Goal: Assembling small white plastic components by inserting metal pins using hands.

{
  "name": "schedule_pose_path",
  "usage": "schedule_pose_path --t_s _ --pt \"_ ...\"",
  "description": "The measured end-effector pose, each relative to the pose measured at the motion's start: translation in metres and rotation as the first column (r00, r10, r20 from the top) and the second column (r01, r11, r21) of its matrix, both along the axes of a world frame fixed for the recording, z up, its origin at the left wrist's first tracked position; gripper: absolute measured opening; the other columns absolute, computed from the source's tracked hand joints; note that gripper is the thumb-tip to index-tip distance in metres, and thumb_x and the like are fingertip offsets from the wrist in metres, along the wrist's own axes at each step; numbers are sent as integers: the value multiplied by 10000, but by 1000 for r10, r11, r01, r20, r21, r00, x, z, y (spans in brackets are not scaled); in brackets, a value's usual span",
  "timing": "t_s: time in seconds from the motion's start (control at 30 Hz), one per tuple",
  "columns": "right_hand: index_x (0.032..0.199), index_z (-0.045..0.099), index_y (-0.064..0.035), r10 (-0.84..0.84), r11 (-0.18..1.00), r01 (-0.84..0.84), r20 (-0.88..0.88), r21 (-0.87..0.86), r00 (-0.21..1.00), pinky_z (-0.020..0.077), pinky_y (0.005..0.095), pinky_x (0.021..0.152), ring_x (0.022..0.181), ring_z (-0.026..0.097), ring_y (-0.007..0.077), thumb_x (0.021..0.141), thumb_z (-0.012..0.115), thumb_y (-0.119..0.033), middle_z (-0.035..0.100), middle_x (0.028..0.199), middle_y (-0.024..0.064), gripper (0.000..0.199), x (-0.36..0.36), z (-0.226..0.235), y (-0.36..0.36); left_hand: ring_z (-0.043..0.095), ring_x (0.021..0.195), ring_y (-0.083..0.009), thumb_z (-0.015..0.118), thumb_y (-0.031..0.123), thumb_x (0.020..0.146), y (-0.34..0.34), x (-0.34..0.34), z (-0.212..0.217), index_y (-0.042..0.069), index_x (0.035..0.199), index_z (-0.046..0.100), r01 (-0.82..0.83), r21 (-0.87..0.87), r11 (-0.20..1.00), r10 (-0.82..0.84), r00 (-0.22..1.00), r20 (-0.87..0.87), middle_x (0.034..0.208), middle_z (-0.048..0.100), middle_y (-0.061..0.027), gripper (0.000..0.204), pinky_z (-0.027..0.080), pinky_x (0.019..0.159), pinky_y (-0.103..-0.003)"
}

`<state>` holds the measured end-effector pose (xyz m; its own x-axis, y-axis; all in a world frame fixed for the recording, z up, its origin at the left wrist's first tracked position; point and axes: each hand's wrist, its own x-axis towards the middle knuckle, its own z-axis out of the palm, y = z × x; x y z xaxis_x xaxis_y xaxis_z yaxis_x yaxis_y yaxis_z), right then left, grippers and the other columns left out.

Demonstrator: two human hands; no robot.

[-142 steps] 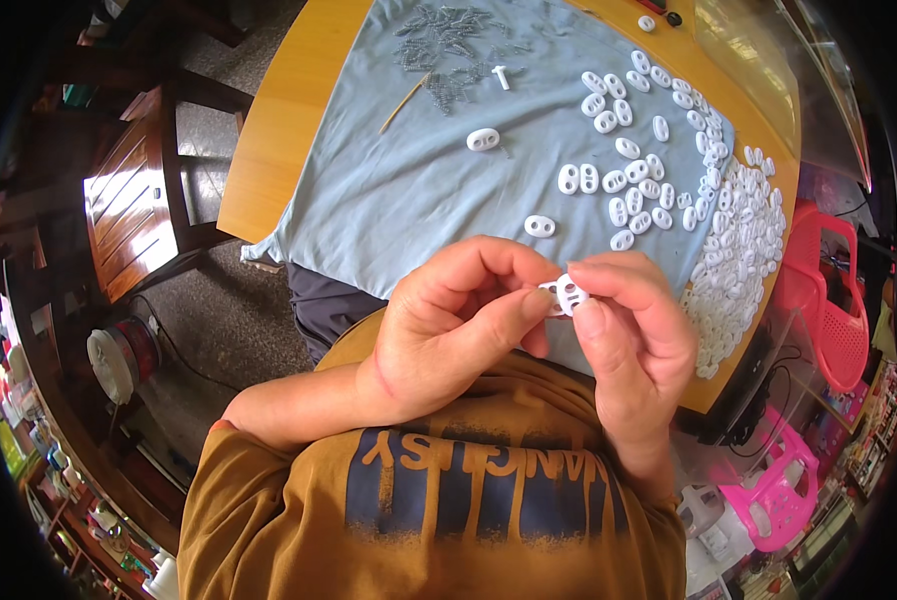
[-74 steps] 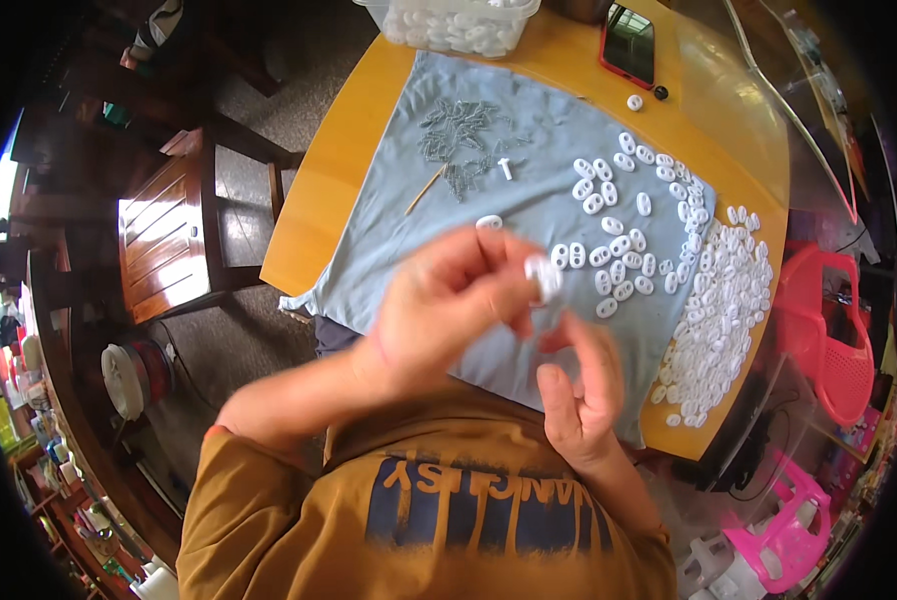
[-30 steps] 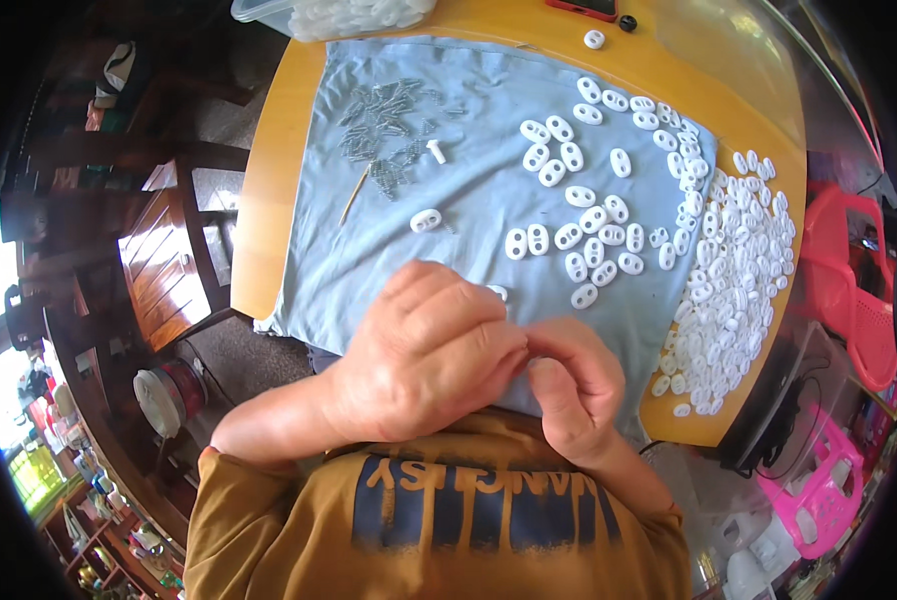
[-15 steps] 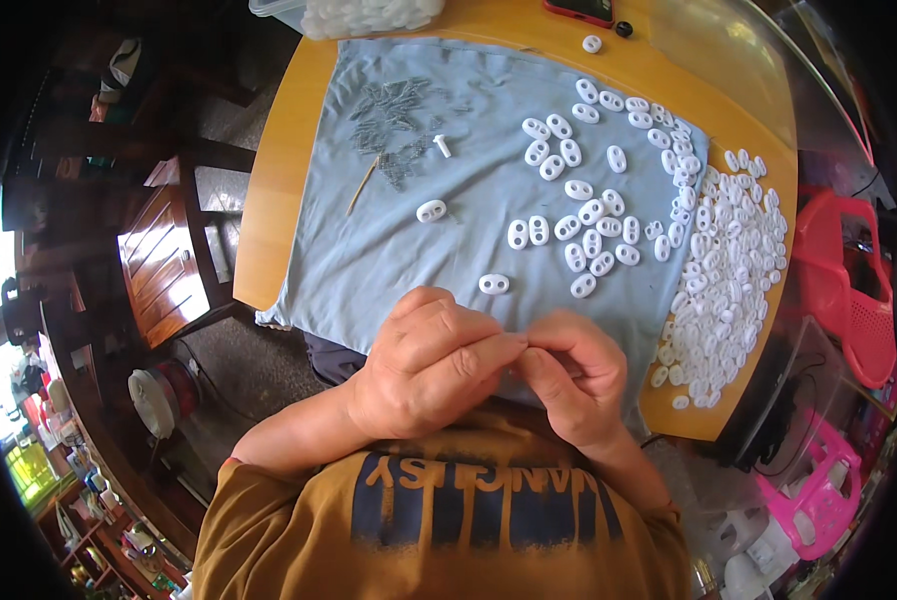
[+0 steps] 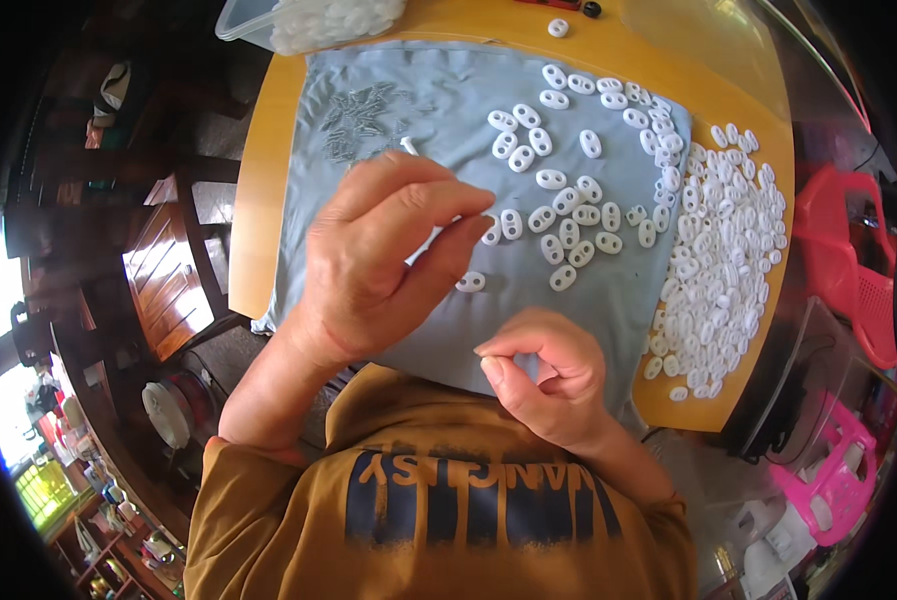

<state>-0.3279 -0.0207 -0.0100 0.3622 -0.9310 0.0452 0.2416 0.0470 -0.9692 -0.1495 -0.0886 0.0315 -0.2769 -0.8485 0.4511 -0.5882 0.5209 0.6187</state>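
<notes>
My left hand [image 5: 369, 255] hovers above the blue-grey cloth [image 5: 459, 100], palm down, its thumb and index fingertip apart with nothing seen between them. Close to my body, my right hand [image 5: 564, 380] has thumb and index finger pressed together in a pinch; whatever may be in it is too small to make out. Several white oval plastic pieces with two holes [image 5: 590, 144] lie loose on the cloth, a few of them near my left fingertips. A small white peg [image 5: 409, 146] shows just beyond the left hand, partly covered. Thin metal pins [image 5: 359, 120] lie scattered at the cloth's far left.
A heap of white oval pieces [image 5: 714, 270] covers the table's right side. The clear plastic tub [image 5: 244, 25] at the far left holds white pieces. A small black round object [image 5: 592, 9] sits at the back. Red [image 5: 849, 260] and pink plastic chairs [image 5: 829, 475] stand off to the right.
My hands were together at the cloth's near edge. The left has parted from the right and moved up and forward over the cloth; the right keeps its pinch. The view has shifted slightly.
</notes>
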Motion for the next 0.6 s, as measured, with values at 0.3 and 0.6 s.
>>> schedule_pose_path --t_s 0.3,0.6 --pt "793 597 -17 43 983 -61 -103 -175 994 409 279 513 561 533 172 736 605 31 580 664 67 76 2 -1 -6 539 1093 -284 737 112 644 12 -5 -19 70 1073 615 205 142 968 -242 913 329 1205 545 -87 448 433 919 -443" --pt "765 584 -30 7 979 -31 -121 -199 993 421 290 505 561 541 185 729 623 15 573 641 57 69 4 -3 -3 548 1073 -288 720 100 665 -5 -19 -12 59 1022 625 275 85 958 -287 883 370 1141 577 -91 371 448 891 -431"
